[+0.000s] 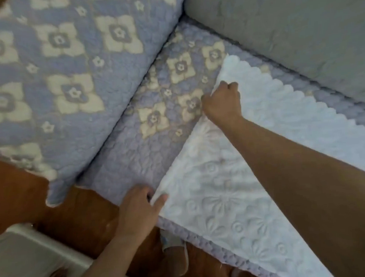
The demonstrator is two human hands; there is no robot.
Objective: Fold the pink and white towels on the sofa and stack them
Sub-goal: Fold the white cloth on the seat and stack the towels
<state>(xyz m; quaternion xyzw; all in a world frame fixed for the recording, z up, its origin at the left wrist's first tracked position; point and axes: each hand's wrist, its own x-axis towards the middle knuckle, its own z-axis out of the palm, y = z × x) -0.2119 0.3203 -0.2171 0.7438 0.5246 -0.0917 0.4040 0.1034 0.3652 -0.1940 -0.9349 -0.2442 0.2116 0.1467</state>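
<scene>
White towel [235, 199], embossed with flowers and edged with scallops, was seen from the head camera spread flat on the seat of a sofa [125, 164] covered in a lilac quilted throw with cream blossoms. Its far corner, nearest the sofa's grey back cushion [299, 32], was pinched in the curled fingers of the right hand [222, 102], the arm stretched across the cloth. Its near corner, at the sofa's front edge, was held down and lightly pinched by the left hand [138, 206], thumb on top and fingers partly tucked beneath; how firmly it was gripped could not be told through the blur. No pink towel was shown in this view. A patterned cushion [64, 71] was propped at the sofa's left end, and a white box-like object [34, 257] was glimpsed on the brown floor [81, 221] in front of the sofa.

The towel was judged to be light, soft and limp, likely to sag and crease if lifted by one point alone. The two corners along one short edge were judged the best places to be held, so that the edge could be carried over evenly to the opposite side.
</scene>
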